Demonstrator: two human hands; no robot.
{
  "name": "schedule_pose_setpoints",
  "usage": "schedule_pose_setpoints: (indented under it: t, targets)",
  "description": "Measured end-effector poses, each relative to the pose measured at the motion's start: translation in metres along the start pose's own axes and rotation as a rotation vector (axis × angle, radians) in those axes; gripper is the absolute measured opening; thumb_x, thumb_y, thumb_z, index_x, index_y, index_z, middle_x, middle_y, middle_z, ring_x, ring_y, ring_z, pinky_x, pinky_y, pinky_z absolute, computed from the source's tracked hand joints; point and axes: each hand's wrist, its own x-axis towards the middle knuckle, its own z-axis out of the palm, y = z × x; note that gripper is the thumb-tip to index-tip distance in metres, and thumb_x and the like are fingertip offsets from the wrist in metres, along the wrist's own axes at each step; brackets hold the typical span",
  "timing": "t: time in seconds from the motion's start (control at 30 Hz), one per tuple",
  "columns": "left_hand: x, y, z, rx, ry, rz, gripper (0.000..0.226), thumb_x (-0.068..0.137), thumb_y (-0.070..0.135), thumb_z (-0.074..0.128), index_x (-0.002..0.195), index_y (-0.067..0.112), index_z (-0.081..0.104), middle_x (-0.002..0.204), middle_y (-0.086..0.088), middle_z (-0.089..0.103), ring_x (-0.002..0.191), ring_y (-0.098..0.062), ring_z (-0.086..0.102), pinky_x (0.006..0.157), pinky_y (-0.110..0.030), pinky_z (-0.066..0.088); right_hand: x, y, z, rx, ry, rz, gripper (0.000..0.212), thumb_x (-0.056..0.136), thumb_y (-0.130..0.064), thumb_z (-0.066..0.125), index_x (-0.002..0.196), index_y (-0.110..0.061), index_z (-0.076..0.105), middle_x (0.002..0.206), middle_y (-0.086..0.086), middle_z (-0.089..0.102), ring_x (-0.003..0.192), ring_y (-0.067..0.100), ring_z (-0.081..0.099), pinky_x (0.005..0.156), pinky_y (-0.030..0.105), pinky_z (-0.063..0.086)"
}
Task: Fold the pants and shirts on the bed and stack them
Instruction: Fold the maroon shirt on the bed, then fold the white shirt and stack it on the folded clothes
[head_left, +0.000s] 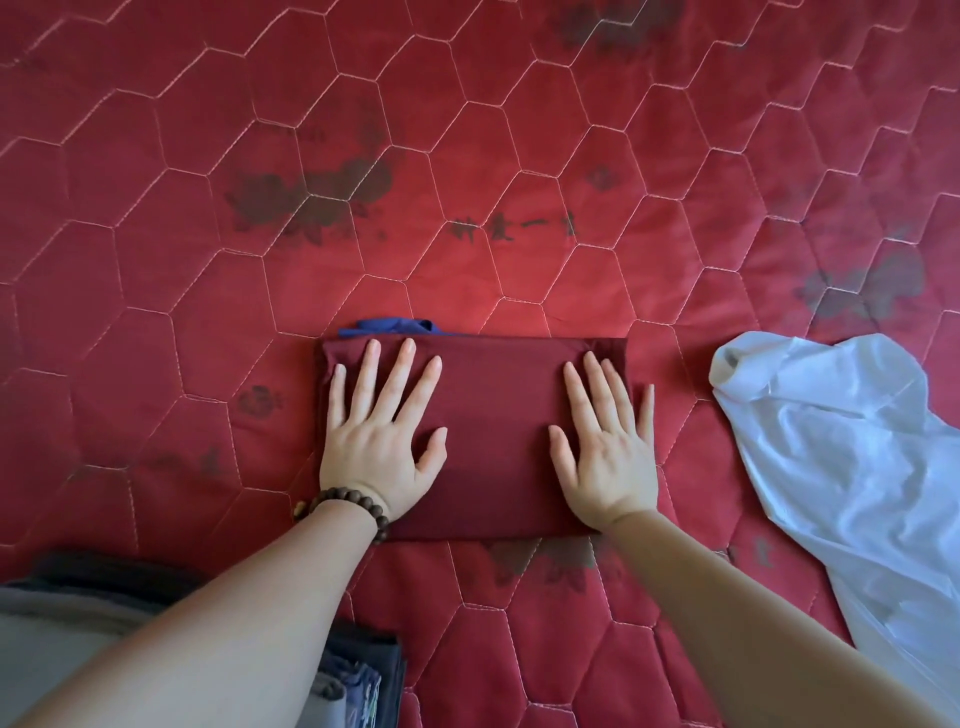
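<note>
Red quilted bed (467, 156): left hand (382, 447) and right hand (605, 457) press flat, fingers straight, gripping nothing, on folded maroon garment (493, 415); soft, light, lift by edges.

Folded maroon garment (493, 436) lies flat on the red quilted bed (467, 156), near edge toward the person. Left hand (382, 441) presses its left half, fingers (402, 374) spread and straight; beaded bracelet (345, 504) on that wrist. Right hand (605, 452) lies flat on its right edge. Blue fabric (395, 327) pokes out from under its far edge. Crumpled white garment (841, 457) right of it, apart. Stack of folded clothes (358, 680) near left, partly behind the left forearm.
</note>
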Motion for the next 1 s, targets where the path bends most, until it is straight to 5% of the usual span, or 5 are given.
schedule_pose_setpoints:
  t: [0.3, 0.53, 0.63, 0.83, 1.0]
  targets:
    - [0.002, -0.001, -0.004, -0.125, -0.046, -0.151, 0.073, 0.083, 0.047, 0.041, 0.152, 0.026, 0.026, 0.157, -0.028, 0.004, 0.146, -0.043, 0.008, 0.117, -0.054, 0.017, 0.000, 0.002, 0.003, 0.014, 0.038, 0.041, 0.064, 0.093, -0.047, 0.031, 0.154, -0.031, 0.016, 0.162, 0.011, 0.005, 0.150, 0.024, -0.002, 0.119, 0.055, 0.001]
    - [0.012, -0.005, -0.028, -0.222, -0.335, -0.207, 0.080, 0.090, 0.045, 0.054, 0.152, 0.041, 0.003, 0.159, -0.011, -0.022, 0.146, -0.024, -0.021, 0.119, -0.051, -0.002, 0.008, 0.005, -0.021, 0.094, -0.260, 0.049, 0.065, 0.094, -0.057, 0.024, 0.151, -0.043, -0.005, 0.161, 0.000, -0.018, 0.145, 0.014, -0.023, 0.118, 0.049, -0.010]
    - [0.013, 0.007, -0.057, -0.187, -0.251, -0.207, 0.076, 0.087, 0.038, 0.057, 0.152, 0.035, 0.019, 0.162, -0.011, -0.007, 0.148, -0.024, -0.015, 0.117, -0.056, -0.004, 0.005, 0.012, -0.053, 0.200, -0.226, -0.012, 0.065, 0.096, -0.049, 0.035, 0.151, -0.045, 0.000, 0.161, -0.005, -0.015, 0.146, 0.011, -0.019, 0.119, 0.047, -0.008]
    - [0.015, 0.122, -0.075, -0.308, -0.103, -0.007, 0.073, 0.087, 0.027, 0.058, 0.152, 0.019, 0.025, 0.162, -0.011, 0.006, 0.149, -0.026, -0.005, 0.119, -0.053, 0.004, -0.033, 0.081, -0.091, 0.116, -0.016, 0.021, 0.070, 0.092, -0.038, 0.055, 0.151, -0.036, 0.019, 0.161, -0.001, -0.006, 0.149, 0.019, -0.004, 0.119, 0.054, 0.003]
    - [0.022, 0.243, -0.043, -0.378, -0.170, 0.119, 0.079, 0.090, 0.035, 0.051, 0.154, 0.017, 0.010, 0.162, -0.009, -0.005, 0.148, -0.021, -0.012, 0.121, -0.043, -0.002, -0.053, 0.199, -0.099, -0.115, -0.079, 0.268, 0.089, 0.086, -0.061, 0.053, 0.149, -0.043, -0.007, 0.160, 0.005, -0.021, 0.147, 0.027, -0.016, 0.114, 0.061, 0.003]
